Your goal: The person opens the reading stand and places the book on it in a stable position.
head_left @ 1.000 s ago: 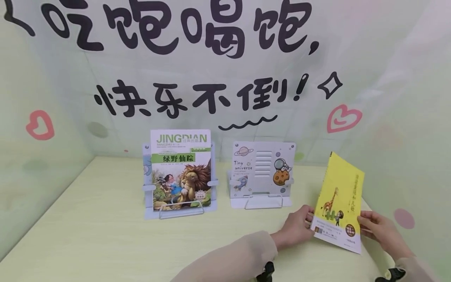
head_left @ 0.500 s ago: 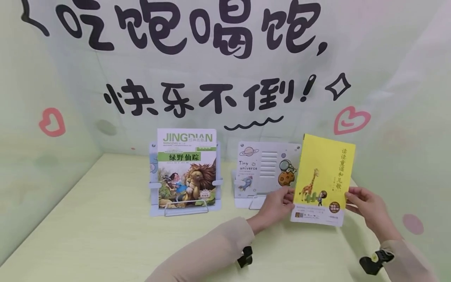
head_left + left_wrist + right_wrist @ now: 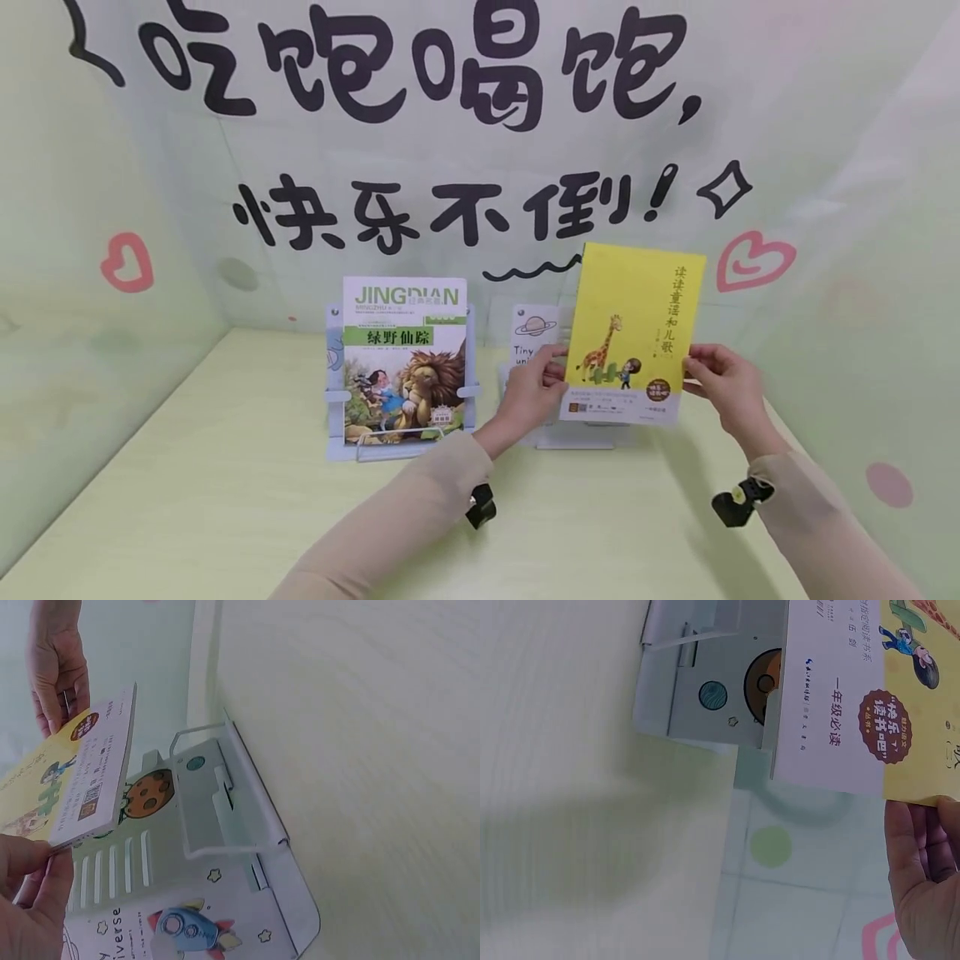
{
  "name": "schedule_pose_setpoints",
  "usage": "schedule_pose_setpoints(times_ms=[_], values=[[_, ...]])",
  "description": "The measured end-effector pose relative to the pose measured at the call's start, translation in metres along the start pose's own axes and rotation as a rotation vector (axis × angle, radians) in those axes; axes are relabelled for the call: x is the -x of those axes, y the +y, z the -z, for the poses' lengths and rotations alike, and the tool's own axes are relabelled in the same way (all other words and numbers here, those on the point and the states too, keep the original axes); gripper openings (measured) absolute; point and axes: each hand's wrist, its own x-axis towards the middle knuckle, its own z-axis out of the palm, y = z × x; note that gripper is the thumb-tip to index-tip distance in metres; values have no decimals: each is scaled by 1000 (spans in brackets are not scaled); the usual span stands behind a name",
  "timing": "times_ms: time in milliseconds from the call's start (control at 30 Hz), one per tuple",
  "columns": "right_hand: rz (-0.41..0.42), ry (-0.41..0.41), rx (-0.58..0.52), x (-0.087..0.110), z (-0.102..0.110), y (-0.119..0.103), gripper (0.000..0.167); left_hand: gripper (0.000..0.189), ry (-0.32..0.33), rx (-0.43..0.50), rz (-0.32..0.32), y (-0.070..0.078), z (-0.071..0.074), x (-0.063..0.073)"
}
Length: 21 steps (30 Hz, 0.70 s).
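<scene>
A yellow book (image 3: 637,317) with a giraffe on its cover is held upright above the table, its white lower band toward me. My left hand (image 3: 530,390) pinches its left edge, and my right hand (image 3: 727,387) pinches the right edge. Behind the book stands a book stand (image 3: 528,325) printed with planets and a rocket, mostly hidden in the head view. In the left wrist view the stand (image 3: 191,915) shows its wire front holder, with the book's lower edge apart from that wire. The right wrist view shows my right hand (image 3: 930,877) at the book's edge.
Left of the hands, another book stand (image 3: 335,425) bears a book with a lion (image 3: 405,358) on its cover. Both stands are on the pale table (image 3: 187,500), near the back wall (image 3: 300,275) with its black lettering. Side walls rise at left and right.
Both hands have carried the yellow book left and up, from the table's right side to in front of the planet-printed stand. The book has turned to face me. The lion book stays on its stand.
</scene>
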Motion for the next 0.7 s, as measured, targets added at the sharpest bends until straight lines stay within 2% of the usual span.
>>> schedule_pose_setpoints(times_ms=[233,367,500,700], values=[[28,31,-122,-17,-22,-11,33,28,93,-19,-60,-6,18,-13],[52,55,-179,-25,-32,-15,28,33,131,-47,-84,-9,25,-19],[72,64,-219,-31,-40,-17,24,39,152,-71,-83,-13,30,-23],[59,74,-232,-33,-48,-16,17,37,174,-70,-80,-19,35,-25]])
